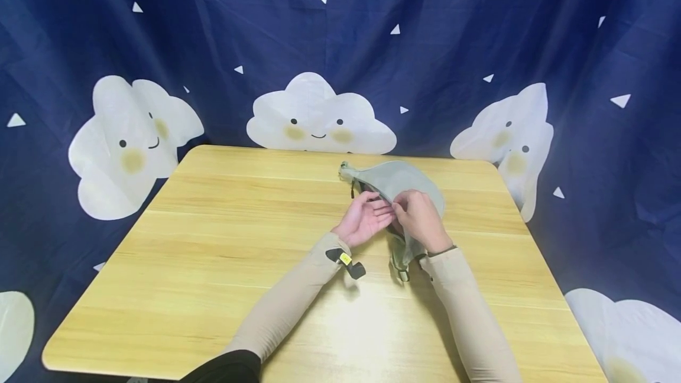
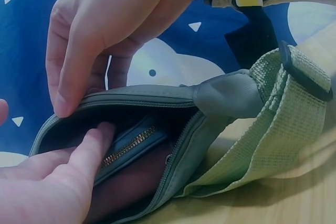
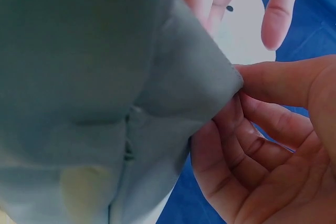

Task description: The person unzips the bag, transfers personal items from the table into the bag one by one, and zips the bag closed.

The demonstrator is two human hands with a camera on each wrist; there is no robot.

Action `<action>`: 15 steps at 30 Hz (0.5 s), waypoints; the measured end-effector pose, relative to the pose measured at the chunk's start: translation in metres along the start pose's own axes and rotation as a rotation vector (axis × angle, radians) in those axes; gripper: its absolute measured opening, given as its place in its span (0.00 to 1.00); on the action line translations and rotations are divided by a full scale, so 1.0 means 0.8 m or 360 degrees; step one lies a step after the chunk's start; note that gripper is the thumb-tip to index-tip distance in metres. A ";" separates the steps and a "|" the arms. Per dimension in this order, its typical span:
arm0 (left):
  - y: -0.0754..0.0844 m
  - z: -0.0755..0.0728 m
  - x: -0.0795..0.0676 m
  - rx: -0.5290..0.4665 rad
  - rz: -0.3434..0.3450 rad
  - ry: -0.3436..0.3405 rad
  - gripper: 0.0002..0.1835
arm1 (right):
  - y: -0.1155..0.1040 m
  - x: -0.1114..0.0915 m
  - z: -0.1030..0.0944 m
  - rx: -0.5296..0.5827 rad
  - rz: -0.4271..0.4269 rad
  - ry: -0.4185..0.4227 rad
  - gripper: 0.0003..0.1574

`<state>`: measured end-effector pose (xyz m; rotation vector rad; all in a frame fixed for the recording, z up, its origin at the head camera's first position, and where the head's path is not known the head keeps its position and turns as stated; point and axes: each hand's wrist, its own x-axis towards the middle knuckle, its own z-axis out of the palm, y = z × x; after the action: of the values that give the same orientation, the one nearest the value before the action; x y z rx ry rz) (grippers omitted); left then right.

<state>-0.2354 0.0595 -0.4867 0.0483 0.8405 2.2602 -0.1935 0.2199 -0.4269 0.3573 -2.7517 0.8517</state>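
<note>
A grey-green waist bag (image 1: 409,176) lies on the table with its zipped mouth spread wide. My right hand (image 1: 422,220) pinches the edge of that mouth between thumb and fingers and lifts it, as the right wrist view also shows. The left hand (image 1: 367,218), palm turned up, has its fairly straight fingers inside the mouth. In the left wrist view these fingers touch a dark blue-grey zipped pouch (image 2: 134,148) with gold teeth, inside the bag. Part of the pouch is hidden by the fingers and the bag's wall.
The light wooden table (image 1: 213,253) has rounded corners. A pale green webbing strap (image 2: 257,140) with a dark slider (image 2: 304,74) hangs from the bag's end. Around the table's far side and flanks hangs a dark blue curtain (image 1: 223,16) with white clouds.
</note>
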 end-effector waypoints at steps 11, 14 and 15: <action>-0.001 0.003 0.002 -0.0155 0.0099 0.0029 0.41 | 0.000 0.000 -0.001 -0.0004 -0.0009 0.0006 0.06; 0.001 0.003 0.000 -0.0145 0.0101 0.0022 0.42 | -0.001 0.000 0.000 -0.0003 -0.0009 0.0003 0.05; 0.001 0.003 0.000 -0.0140 0.0095 0.0020 0.42 | -0.001 0.000 0.000 -0.0002 -0.0008 0.0001 0.06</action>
<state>-0.2353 0.0601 -0.4844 0.0186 0.7542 2.3536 -0.1933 0.2189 -0.4267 0.3633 -2.7494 0.8485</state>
